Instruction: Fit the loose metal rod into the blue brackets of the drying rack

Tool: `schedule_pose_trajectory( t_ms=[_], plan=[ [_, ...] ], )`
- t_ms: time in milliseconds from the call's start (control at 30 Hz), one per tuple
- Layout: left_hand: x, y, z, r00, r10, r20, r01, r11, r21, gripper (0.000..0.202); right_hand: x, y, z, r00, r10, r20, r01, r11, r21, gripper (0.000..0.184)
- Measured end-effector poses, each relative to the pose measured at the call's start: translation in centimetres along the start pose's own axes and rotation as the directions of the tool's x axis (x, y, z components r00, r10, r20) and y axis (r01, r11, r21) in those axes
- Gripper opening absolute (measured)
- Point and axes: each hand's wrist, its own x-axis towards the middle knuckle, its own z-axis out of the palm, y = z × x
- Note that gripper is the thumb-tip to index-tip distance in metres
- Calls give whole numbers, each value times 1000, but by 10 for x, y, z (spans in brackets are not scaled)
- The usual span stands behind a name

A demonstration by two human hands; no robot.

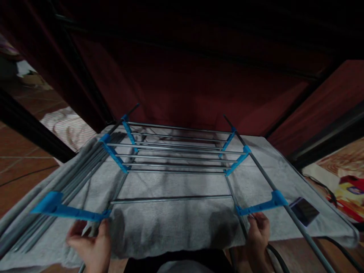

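A rack of grey metal tubes (179, 151) joined by blue plastic brackets lies across a cloth-covered surface. My left hand (92, 242) closes its thumb and fingers on the near left blue bracket (76, 212), at its inner end. Pinched at its lower edge by my right hand (258, 229) is the near right blue bracket (261, 207). A single cross tube (170, 199) spans between the inner ends of these two brackets. Farther back, two rows of tubes run between paired brackets, among them a left bracket (115, 155) and a right bracket (238, 161).
Several loose grey tubes (76, 176) lie in a bundle at the left on the grey cloth (176, 227). A dark phone-like object (304, 211) rests at the right. Behind stands a dark red panel (184, 83). A striped cloth (69, 127) is at the far left, a colourful packet (351, 193) at the right.
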Motion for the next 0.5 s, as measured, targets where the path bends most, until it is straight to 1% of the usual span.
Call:
schedule_pose_trajectory(
  t_ms=[67,100,167,233,267,300,367,500],
  plan=[
    [7,10,2,1000,-14,-28,14,1000,14,76,8,-1,4,999,-26,-28,27,999,40,46],
    [10,16,3,999,-30,-20,30,1000,9,72,11,-3,6,999,-37,-33,38,998,44,46],
    [15,29,4,996,-82,39,83,996,-34,61,17,-11,8,999,-52,4,52,999,11,46],
    [19,39,6,983,-139,123,148,987,-68,54,21,-22,11,997,-49,62,53,996,-76,43],
    [21,43,7,974,-162,158,175,982,-72,52,23,-27,13,996,-39,75,48,991,-125,41],
    [22,46,9,968,-182,171,196,978,-69,50,24,-31,15,997,-26,71,37,986,-161,39],
    [25,48,11,967,-206,150,218,974,-68,44,25,-37,22,1000,-1,24,6,985,-171,35],
    [28,49,19,969,-231,89,240,965,-109,44,24,-40,39,998,25,-56,-28,999,-44,27]
  ],
)
